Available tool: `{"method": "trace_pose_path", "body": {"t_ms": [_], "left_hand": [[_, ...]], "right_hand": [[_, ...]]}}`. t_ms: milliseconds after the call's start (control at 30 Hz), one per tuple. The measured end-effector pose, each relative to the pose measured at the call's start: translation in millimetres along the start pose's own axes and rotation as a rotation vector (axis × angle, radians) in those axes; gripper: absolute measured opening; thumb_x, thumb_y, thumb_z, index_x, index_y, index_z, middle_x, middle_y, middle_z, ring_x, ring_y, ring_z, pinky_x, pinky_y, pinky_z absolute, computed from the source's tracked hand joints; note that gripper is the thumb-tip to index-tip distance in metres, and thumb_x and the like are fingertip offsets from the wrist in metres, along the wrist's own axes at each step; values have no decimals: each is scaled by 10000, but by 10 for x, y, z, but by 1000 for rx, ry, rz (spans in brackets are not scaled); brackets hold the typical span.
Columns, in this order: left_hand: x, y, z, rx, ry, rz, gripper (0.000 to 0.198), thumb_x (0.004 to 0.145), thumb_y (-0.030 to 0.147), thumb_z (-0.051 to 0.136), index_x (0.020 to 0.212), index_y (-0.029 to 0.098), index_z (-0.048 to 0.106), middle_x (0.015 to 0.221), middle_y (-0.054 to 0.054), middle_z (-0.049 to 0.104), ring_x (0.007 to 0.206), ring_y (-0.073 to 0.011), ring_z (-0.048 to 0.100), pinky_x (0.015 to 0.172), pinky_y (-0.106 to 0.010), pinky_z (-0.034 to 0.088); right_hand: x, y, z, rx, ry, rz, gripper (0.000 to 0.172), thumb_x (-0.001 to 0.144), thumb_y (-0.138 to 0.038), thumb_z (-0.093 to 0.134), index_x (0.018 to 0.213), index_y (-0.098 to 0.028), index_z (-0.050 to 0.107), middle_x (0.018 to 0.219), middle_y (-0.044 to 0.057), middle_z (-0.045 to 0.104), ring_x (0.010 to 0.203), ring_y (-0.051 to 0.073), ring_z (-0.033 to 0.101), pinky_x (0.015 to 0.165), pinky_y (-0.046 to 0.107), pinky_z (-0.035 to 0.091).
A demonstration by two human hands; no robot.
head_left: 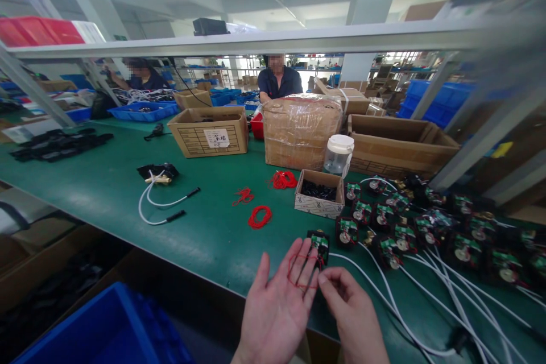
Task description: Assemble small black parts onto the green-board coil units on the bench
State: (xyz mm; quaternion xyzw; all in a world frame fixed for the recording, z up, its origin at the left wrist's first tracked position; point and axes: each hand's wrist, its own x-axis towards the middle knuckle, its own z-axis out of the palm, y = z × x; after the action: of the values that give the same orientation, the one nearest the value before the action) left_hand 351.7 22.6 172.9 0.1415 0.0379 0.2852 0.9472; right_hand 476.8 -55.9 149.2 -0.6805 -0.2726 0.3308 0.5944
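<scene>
My left hand (279, 301) is palm up near the table's front edge, its fingers spread. A thin red wire (294, 281) lies looped across those fingers. Beside it, my right hand (352, 304) pinches the red wire between thumb and forefinger at the left hand's fingertips. Just beyond the fingertips sits a black unit with a green circuit board (319, 243), partly covered by them. A red wire coil (260, 216) and two more red bundles lie on the green table (205, 244). Behind them stands a small box of black parts (319, 205).
Many similar circuit-board units (403, 237) with white cables (390, 301) cover the right side. Cardboard boxes (301, 136) and a white-lidded jar (338, 156) stand behind. A black part with two cables (157, 176) lies left. A person (279, 81) sits across the table.
</scene>
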Motion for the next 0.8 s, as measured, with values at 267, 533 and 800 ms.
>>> {"method": "trace_pose_path", "body": {"t_ms": [267,533,800], "left_hand": [[-164,58,-96,678,210,137,408,986,525,526,1241,276,723,1329,-80,696,1329,-284,573,1200,-492,358],[-110,174,-125,1813,3,527,338,896,248,734,1226,318,710,1095,-45,733,1067,-231,662,1033,-434,500],[-38,152,-69,1969,-51,521,94,927,202,680,940,262,752,856,-10,722,868,-193,685,1125,-543,406]], "right_hand": [[57,-194,-245,-325,-209,-291,211,966,-389,567,858,-239,668,878,25,611,804,199,578,717,299,453],[53,-393,-399,-612,-442,-524,164,1003,-141,506,921,-245,604,999,22,559,928,184,569,810,296,459],[30,-384,-408,-655,-435,-554,152,1019,-182,497,950,-244,618,1003,39,571,931,205,575,801,317,487]]}}
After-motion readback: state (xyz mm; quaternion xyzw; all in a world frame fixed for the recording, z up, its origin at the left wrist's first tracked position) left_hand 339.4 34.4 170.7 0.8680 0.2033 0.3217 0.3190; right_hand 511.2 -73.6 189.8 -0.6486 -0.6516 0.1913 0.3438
